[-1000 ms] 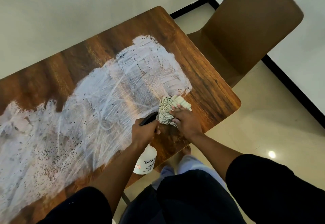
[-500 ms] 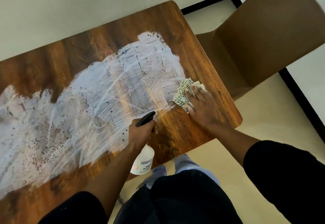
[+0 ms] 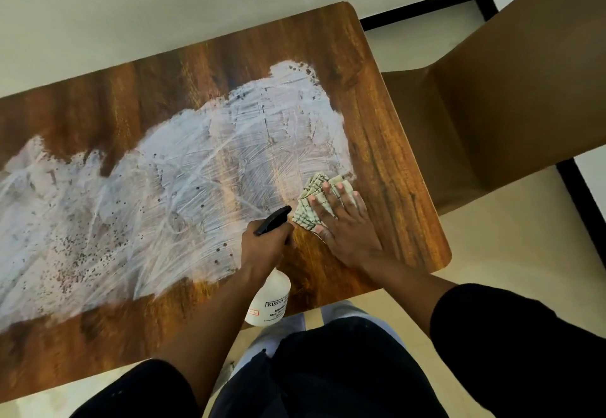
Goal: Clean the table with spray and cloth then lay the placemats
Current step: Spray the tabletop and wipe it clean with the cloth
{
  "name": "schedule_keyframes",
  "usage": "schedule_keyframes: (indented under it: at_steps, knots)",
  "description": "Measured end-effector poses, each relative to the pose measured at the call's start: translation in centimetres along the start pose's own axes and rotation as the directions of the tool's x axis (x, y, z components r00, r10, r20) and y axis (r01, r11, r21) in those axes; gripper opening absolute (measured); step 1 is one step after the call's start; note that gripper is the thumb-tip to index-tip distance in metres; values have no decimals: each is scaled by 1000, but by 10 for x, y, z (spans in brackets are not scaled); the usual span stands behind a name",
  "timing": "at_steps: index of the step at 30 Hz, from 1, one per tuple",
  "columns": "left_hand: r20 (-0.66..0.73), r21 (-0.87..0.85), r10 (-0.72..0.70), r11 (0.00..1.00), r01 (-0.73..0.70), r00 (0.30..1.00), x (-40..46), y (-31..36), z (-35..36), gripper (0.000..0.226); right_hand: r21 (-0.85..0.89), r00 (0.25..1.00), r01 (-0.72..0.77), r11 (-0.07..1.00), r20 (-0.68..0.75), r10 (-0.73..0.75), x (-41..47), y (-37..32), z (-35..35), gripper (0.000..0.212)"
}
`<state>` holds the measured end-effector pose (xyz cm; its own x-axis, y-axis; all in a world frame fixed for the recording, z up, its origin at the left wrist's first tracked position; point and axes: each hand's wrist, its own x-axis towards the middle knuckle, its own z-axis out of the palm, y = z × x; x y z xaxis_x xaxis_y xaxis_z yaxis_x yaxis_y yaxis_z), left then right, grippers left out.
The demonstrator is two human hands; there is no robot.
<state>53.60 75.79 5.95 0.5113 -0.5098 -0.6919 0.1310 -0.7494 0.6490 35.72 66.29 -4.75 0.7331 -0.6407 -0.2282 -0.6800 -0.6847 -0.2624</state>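
My left hand [image 3: 267, 243] grips the spray bottle [image 3: 269, 302] low in the frame's centre, nozzle up, bottle hanging past the counter's [image 3: 403, 207] near edge. Just above and right of it, my right hand [image 3: 344, 224] lies spread flat on the checked cloth [image 3: 310, 199], which has slid up and right from a moment ago, so wiping has only begun. White residue [image 3: 157, 188] covers most of the wood leftward. No placemats in view. A brown chair [image 3: 511, 89] stands upper right, against the pale wall.
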Motion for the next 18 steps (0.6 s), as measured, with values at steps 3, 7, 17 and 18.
schedule_keyframes:
  at_steps: [3, 7, 17, 18]
  knots:
    - [12, -8, 1, 1000, -1, 1000, 0, 3, 4, 19, 34, 1000, -16, 999, -2, 16, 4, 14, -6, 66]
    - [14, 8, 10, 1000, -11, 1000, 1, 2, 7, 29, 110, 960, -272, 956, -38, 278, 29, 55, -25, 65]
    - [-140, -32, -77, 997, 73, 987, 5, -1, 12, 32, 95, 962, -273, 957, 16, 273, 23, 22, -23, 71]
    - [-156, -33, -82, 996, 78, 984, 5, 0, 12, 31, 81, 976, -220, 972, 31, 218, 17, 8, -18, 72]
